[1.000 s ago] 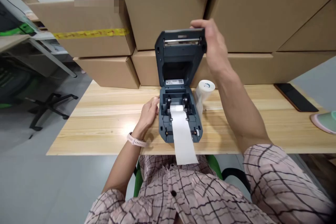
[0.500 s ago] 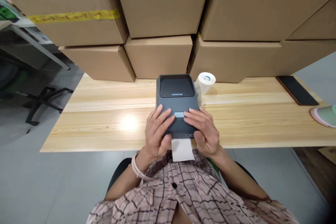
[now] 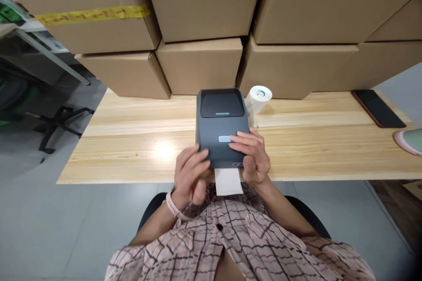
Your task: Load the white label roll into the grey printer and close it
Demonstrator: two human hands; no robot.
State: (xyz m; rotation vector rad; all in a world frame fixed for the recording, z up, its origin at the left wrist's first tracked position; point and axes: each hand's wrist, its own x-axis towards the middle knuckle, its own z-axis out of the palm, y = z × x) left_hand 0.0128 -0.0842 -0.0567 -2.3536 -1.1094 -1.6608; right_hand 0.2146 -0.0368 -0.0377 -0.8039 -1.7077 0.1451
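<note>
A dark grey label printer (image 3: 214,129) stands at the table's middle, its lid closed, with a pale blue button (image 3: 224,138) on top. A white label strip (image 3: 228,181) sticks out of its front. My left hand (image 3: 191,175), slightly blurred, is at the printer's front left corner, fingers apart and holding nothing. The fingers of my right hand (image 3: 255,156) lie spread on the printer's right side, their tips by the button. Behind the printer to the right stands a white label roll (image 3: 259,99).
Cardboard boxes (image 3: 201,66) are stacked along the back of the wooden table (image 3: 132,140). A phone (image 3: 379,108) lies at the far right, near a pink-rimmed green object (image 3: 409,141). A wheeled chair base (image 3: 56,127) is on the floor at left.
My left hand has moved left and toward me, away from the button. My right hand remains on the printer. The view has shifted slightly.
</note>
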